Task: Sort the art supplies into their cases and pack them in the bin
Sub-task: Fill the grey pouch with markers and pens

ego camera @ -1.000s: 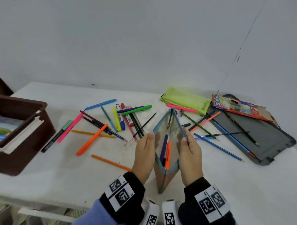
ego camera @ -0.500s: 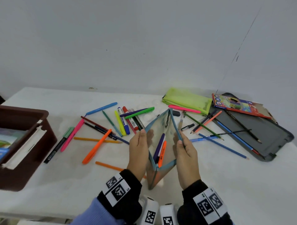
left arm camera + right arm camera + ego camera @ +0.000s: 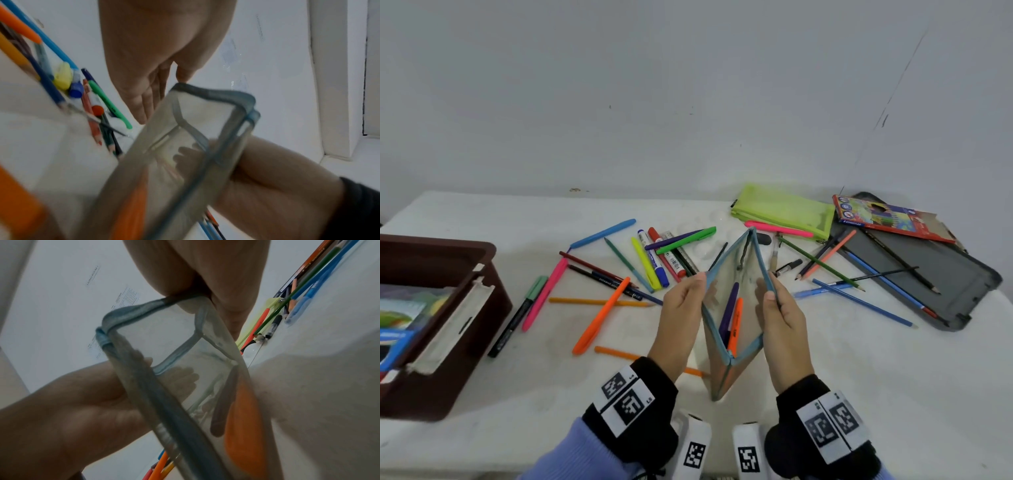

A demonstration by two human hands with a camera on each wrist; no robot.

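Head view: fingers (image 3: pixel 690 286) of the left hand (image 3: pixel 677 324) and right hand (image 3: pixel 784 320) still pinch the clear pouch (image 3: pixel 732 310) rims apart; it stays upright above the tabletop (image 3: pixel 859 377), purple pen (image 3: pixel 728 308) and orange pen (image 3: pixel 735 323) inside, little changed.

"STAEDTLER" on coloured pencil box (image 3: pixel 883 216); "LIVING ROOM" heading on wall sheet (image 3: pixel 115 305); rest illegible
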